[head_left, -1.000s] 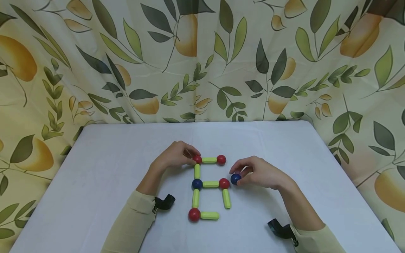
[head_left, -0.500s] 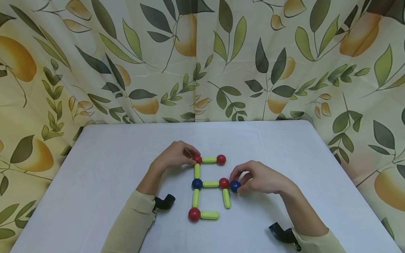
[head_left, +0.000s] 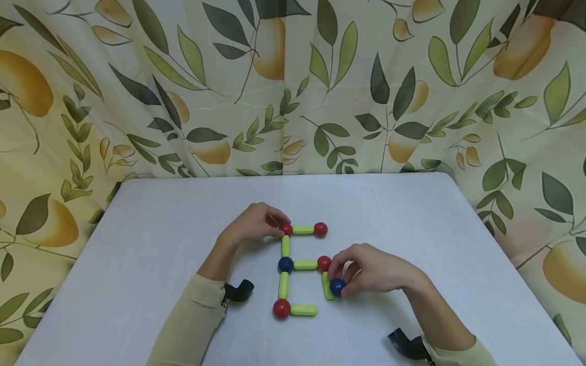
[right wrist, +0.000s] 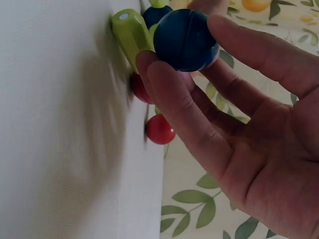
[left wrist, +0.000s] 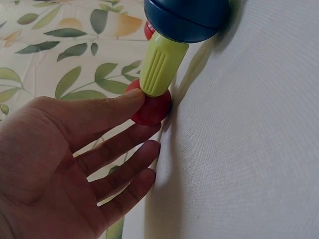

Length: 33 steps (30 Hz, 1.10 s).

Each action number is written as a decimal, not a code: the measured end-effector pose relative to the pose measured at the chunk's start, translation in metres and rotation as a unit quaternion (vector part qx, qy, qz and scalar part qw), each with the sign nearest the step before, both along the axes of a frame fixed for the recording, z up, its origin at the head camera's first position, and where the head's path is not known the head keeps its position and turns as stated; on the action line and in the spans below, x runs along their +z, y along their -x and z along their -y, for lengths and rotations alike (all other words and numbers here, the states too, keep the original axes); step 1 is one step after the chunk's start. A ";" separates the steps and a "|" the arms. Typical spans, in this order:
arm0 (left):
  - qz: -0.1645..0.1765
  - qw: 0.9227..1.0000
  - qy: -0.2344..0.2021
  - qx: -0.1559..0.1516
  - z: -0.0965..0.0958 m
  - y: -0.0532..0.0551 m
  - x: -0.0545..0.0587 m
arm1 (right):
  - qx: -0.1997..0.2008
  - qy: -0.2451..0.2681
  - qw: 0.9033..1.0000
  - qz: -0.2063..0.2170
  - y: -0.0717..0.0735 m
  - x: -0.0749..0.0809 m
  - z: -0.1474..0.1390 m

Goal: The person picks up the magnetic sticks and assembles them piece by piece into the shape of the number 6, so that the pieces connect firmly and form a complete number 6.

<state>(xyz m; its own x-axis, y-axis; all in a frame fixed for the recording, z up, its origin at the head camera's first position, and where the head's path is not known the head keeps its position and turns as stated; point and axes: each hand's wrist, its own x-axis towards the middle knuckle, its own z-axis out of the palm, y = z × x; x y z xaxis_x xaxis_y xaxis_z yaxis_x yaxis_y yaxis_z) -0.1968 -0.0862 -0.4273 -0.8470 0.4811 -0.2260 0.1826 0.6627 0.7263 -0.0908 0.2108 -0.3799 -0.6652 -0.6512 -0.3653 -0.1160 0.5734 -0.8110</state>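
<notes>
My left hand [head_left: 256, 222] pinches the red ball [left wrist: 154, 109] at the figure's upper left corner between thumb and index finger. A blue ball [head_left: 338, 287] is held in the fingertips of my right hand [head_left: 377, 269], beside the free end of a yellow-green rod [head_left: 327, 287]. That rod runs down from another red ball [head_left: 323, 263], partly behind my fingers. In the right wrist view, the held blue ball [right wrist: 184, 40] appears raised off the table, and the rod's pale end [right wrist: 123, 17] shows near it; whether they touch I cannot tell.
The flat figure of balls and rods lies on a white table [head_left: 160, 213]. It includes a blue ball [head_left: 286, 264] at mid left, a red ball [head_left: 281, 308] below with a rod [head_left: 304, 310] pointing right, and a red ball [head_left: 320, 230] at upper right. A patterned curtain [head_left: 293, 101] hangs behind.
My right hand has carried the blue ball toward me, from beside the middle right red ball to the lower end of the rod. The left hand stays on its red ball.
</notes>
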 end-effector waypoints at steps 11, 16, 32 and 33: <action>-0.014 1.000 0.000 -0.016 0.002 0.001 -0.001 | 0.045 -0.033 0.998 -0.022 -0.008 -0.003 0.011; -0.013 1.000 -0.001 -0.015 0.002 0.002 -0.001 | 0.052 -0.032 0.998 -0.032 -0.011 -0.005 0.017; -0.014 1.000 -0.003 -0.018 0.003 0.003 0.000 | 0.045 -0.045 0.995 -0.077 -0.024 -0.008 0.033; -0.014 1.000 -0.004 -0.019 0.003 0.003 -0.001 | 0.043 -0.045 0.995 -0.079 -0.025 -0.008 0.034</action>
